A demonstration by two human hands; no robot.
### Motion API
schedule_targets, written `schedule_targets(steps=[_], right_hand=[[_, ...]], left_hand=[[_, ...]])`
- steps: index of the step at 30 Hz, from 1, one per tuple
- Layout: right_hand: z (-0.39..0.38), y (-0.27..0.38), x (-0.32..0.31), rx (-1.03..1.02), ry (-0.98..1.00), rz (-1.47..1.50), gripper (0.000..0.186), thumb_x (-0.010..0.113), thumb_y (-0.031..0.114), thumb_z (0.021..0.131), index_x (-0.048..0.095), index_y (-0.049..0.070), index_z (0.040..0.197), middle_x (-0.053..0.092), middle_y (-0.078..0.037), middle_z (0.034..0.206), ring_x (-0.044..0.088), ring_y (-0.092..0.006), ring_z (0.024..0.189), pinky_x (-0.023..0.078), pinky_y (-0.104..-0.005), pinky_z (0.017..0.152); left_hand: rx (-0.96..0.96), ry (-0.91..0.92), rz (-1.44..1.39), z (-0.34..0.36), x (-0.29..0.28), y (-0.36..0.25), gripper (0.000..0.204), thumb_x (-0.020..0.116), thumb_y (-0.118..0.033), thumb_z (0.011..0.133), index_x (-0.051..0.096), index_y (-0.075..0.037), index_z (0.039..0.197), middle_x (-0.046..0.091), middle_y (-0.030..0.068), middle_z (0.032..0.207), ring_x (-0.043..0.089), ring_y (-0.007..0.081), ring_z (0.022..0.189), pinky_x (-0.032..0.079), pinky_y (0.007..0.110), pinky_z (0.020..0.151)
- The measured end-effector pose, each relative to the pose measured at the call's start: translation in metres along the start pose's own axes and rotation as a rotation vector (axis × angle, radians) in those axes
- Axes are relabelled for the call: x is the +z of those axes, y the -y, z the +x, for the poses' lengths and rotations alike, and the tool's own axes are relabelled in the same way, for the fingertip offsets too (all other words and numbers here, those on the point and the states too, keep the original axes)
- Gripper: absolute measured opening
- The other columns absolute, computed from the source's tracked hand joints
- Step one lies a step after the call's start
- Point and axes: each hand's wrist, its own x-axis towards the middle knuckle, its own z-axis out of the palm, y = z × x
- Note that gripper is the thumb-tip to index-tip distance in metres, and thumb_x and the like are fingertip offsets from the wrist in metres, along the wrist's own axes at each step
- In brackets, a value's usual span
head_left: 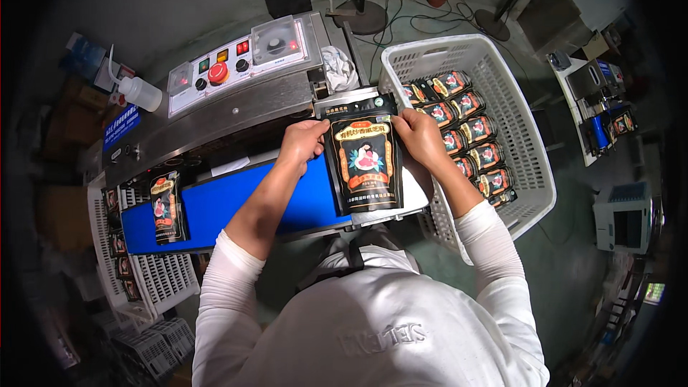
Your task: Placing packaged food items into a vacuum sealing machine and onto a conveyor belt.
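Between my two hands is a black stand-up pouch [364,165] with a coloured picture on its front, upright at the right end of the blue conveyor belt [251,197]. My left hand [304,145] pinches its upper left edge. On the other side, my right hand [421,136] grips the upper right edge. The pouch's top strip lies by the end of the metal sealing machine [236,100]. A second black pouch [167,206] rests farther left on the belt.
A white plastic basket [527,165] at the right holds rows of similar pouches. Another white basket [163,283] with pouches stands below the belt's left end. The machine's panel carries a red stop button [217,73]. A white squeeze bottle [142,93] sits on its left.
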Motion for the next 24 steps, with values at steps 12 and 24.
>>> schedule_targets(steps=[12, 24], right_hand=[[0.014, 0.010, 0.010, -0.059, 0.050, -0.012, 0.024, 0.053, 0.021, 0.077, 0.053, -0.001, 0.067, 0.054, -0.021, 0.064, 0.053, -0.0378, 0.063, 0.040, -0.0433, 0.058], [0.016, 0.024, 0.033, -0.033, 0.134, -0.038, 0.024, 0.052, 0.024, 0.077, 0.058, 0.001, 0.071, 0.057, -0.020, 0.068, 0.055, -0.0370, 0.066, 0.042, -0.0436, 0.062]], left_hand=[[-0.083, -0.017, 0.056, 0.002, -0.018, -0.002, 0.022, 0.056, -0.019, 0.081, 0.051, -0.008, 0.063, 0.044, -0.0036, 0.050, 0.037, 0.0033, 0.036, 0.021, 0.019, 0.031], [-0.077, -0.091, 0.071, -0.003, -0.045, 0.002, 0.021, 0.058, -0.020, 0.079, 0.051, -0.008, 0.063, 0.045, -0.0030, 0.050, 0.038, 0.0035, 0.035, 0.022, 0.018, 0.030]])
